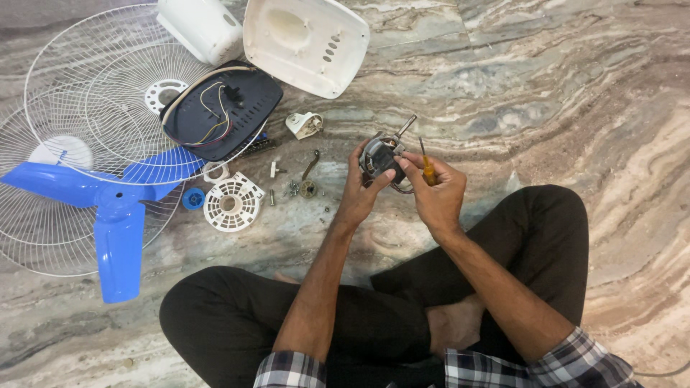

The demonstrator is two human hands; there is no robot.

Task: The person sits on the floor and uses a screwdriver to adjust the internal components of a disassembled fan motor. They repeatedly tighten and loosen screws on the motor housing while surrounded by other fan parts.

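Grey fan motor [379, 156], steel shaft upward, copper windings showing, between both hands

I sat on a stone floor [575, 86]. It was smooth and shiny, with wavy bands of brown, grey and cream running across it. Soft light fell evenly on it. I could not see any walls, windows or furniture from where I looked.
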